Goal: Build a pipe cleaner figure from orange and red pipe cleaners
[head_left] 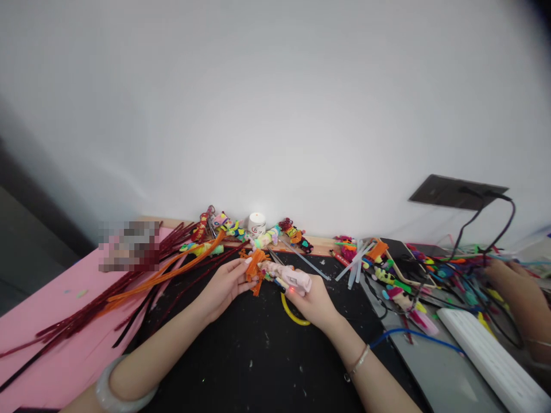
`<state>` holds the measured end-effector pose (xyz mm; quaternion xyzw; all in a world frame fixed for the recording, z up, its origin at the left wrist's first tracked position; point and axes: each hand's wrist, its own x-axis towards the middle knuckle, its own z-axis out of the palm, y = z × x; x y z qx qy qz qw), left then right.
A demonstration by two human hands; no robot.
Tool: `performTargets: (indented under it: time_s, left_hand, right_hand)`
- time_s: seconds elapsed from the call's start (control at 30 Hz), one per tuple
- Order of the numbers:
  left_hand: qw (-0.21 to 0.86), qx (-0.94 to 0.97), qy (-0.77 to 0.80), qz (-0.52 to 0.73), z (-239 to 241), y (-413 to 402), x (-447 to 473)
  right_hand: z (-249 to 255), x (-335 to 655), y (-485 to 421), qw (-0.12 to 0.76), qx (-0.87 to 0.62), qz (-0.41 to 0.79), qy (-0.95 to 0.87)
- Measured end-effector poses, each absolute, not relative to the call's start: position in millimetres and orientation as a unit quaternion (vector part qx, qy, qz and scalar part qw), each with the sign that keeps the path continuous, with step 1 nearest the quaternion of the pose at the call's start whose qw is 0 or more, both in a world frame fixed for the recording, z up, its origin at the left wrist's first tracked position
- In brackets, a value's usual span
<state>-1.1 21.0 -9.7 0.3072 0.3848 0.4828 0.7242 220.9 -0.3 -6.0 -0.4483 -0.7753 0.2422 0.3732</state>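
Note:
My left hand (pixel 230 282) pinches an orange pipe-cleaner piece (pixel 257 265) between thumb and fingers. Wrapped in my right hand (pixel 317 304) is a pale pink hot glue gun (pixel 297 280) with a small red light on it. Its nozzle end points left and is close to the orange piece; whether they touch I cannot tell. A yellow ring (pixel 294 314) lies on the black mat (pixel 258 355) below the glue gun. Behind my hands stand a white cup-like roll (pixel 257 223) and a pale green and pink pipe-cleaner figure (pixel 266 236).
Dark red pipe cleaners (pixel 99 292) and orange ones (pixel 172 275) spread over the pink surface (pixel 38 321) on the left. Translucent glue sticks (pixel 356 265) lie to the right. A white power strip (pixel 491 358) and another person's hand (pixel 508 281) are further right, below a wall socket (pixel 451 191).

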Motion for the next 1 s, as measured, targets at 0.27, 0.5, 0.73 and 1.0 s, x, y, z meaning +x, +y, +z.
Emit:
performTargets:
  time_s: [0.27, 0.5, 0.73, 1.0]
  left_hand:
    - [0.730, 0.302, 0.373, 0.487, -7.5, 20.6, -0.7]
    - [0.728, 0.298, 0.378, 0.489, -8.9, 21.8, -2.0]
    - [0.726, 0.290, 0.381, 0.493, -8.7, 21.2, -2.0]
    - [0.733, 0.282, 0.379, 0.489, -2.5, 20.3, 1.2]
  right_hand:
    - [-7.6, 218.8, -2.3, 0.348, -0.460, 0.302, -0.759]
    - [-8.9, 219.1, -1.5, 0.348, -0.460, 0.288, -0.764]
    - [-8.7, 220.7, -1.2, 0.356, -0.447, 0.255, -0.780]
    - [-4.4, 218.5, -2.3, 0.351, -0.452, 0.287, -0.768]
